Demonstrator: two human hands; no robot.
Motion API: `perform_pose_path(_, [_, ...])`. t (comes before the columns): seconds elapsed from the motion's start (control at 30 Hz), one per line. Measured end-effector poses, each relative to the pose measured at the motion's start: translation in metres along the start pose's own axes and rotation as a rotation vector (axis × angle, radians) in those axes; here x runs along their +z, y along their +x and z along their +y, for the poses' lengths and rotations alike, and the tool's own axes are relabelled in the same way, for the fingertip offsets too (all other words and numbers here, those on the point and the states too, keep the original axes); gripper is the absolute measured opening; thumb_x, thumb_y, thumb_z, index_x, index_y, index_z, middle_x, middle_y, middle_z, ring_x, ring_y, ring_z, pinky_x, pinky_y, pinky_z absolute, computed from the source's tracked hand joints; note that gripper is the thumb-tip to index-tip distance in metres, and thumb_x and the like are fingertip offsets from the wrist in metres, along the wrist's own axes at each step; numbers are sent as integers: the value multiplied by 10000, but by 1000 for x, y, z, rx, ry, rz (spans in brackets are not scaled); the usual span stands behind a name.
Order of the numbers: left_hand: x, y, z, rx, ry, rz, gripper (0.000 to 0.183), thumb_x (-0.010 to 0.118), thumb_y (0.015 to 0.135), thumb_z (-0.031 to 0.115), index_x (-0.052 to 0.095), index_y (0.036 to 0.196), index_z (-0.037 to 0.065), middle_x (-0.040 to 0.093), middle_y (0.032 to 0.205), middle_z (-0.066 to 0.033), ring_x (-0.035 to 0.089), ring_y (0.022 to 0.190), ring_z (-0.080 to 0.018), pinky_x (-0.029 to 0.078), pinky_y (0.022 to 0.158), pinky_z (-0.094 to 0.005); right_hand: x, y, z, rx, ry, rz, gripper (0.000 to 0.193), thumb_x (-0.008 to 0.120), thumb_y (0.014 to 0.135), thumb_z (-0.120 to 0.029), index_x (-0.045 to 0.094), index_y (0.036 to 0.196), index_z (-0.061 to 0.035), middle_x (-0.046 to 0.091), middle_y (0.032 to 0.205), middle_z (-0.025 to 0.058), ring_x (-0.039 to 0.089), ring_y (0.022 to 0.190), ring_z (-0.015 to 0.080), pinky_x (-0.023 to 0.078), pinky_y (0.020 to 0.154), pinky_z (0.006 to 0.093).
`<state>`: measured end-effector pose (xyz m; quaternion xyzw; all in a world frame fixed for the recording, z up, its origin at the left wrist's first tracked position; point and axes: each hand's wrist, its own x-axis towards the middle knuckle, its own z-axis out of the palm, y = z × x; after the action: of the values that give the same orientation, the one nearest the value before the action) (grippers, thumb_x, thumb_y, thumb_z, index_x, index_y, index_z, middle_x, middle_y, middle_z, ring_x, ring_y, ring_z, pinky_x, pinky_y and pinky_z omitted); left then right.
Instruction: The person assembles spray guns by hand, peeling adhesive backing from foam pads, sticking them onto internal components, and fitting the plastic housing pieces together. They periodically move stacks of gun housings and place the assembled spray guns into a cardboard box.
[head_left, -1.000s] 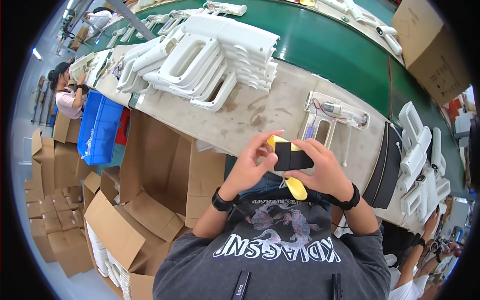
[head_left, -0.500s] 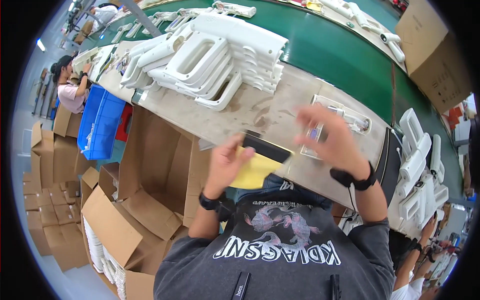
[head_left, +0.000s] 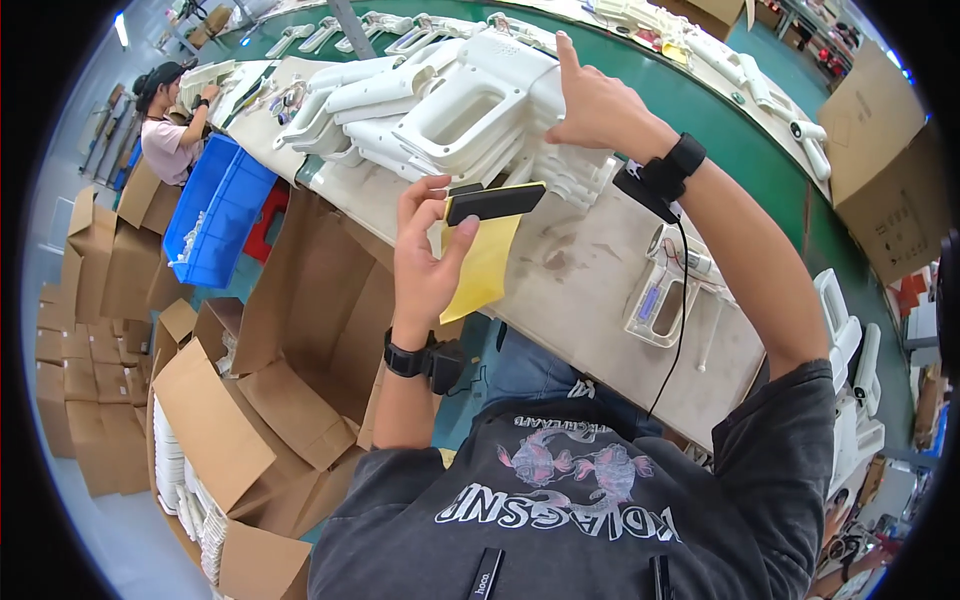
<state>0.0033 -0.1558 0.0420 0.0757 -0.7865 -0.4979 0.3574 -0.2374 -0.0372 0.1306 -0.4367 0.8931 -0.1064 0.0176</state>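
My left hand (head_left: 428, 270) pinches a yellow backing sheet (head_left: 485, 268) with black foam strips (head_left: 495, 204) along its upper edge. Its fingers are closed on the strip end, and the sheet hangs down over the front of the bench. My right hand (head_left: 605, 108) is at the right end of a stack of white plastic handle-shaped shells (head_left: 465, 110), thumb and forefinger spread apart around the top shell's end. Whether it touches the shell I cannot tell. Close to the bench's right part lies an assembled shell half (head_left: 655, 300) with wiring and a purple-blue part inside.
A green conveyor (head_left: 690, 130) runs behind the bench (head_left: 560, 300), with more white shells along it. Open cardboard boxes (head_left: 215, 430) and a blue bin (head_left: 215, 215) stand at left. A large carton (head_left: 880, 150) is at far right. Another person (head_left: 170, 135) works at far left.
My right hand has moved up and left from above the assembled half to the stack of shells. My left hand has risen and moved slightly left with the foam strips and sheet.
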Motion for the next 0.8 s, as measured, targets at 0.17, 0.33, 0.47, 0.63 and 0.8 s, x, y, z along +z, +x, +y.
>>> perform_pose_path(0.17, [3, -3, -7, -44, -91, -26, 114, 711, 899, 76, 664, 985, 18, 541, 1373, -103, 549, 1183, -241, 417, 1042, -363, -9, 1, -1, -27, -24, 136, 1125, 794, 678, -277, 167, 1561, 31, 654, 1053, 305, 669, 942, 442, 550, 840, 480])
perform_pose_path(0.33, [-8, -18, -3, -52, -140, -70, 124, 687, 916, 54, 667, 1033, 19, 591, 1318, -105, 563, 1193, -223, 419, 1044, -353, -70, -16, 2, -92, 149, 167, 1053, 777, 691, -277, 232, 1523, 69, 585, 1204, 402, 606, 1129, 470, 499, 962, 455])
perform_pose_path(0.47, [-36, -47, 0, -395, -550, -219, 223, 632, 955, 31, 656, 1171, -17, 634, 1279, -122, 608, 1153, -204, 430, 1039, -337, -98, -47, 8, -200, 137, 120, 1043, 786, 718, -250, 223, 1559, 4, 631, 1188, 317, 657, 1057, 400, 521, 930, 446])
perform_pose_path(0.63, [-69, -111, -73, -479, -996, -312, 571, 757, 886, 313, 598, 1313, -31, 638, 1300, -182, 652, 1159, -316, 504, 1027, -442, -67, -74, 16, -796, 78, 10, 998, 830, 682, -140, 342, 1551, -89, 665, 1230, 171, 654, 1076, 357, 533, 935, 414])
perform_pose_path(0.8, [-40, -132, -72, -489, -1320, -241, 625, 781, 863, 317, 582, 1367, 7, 210, 1649, -227, 336, 1473, -367, 335, 1177, -501, 11, -87, -3, -914, -20, -294, 915, 802, 670, -88, 414, 1499, -117, 653, 1167, 131, 643, 1068, 333, 509, 943, 434])
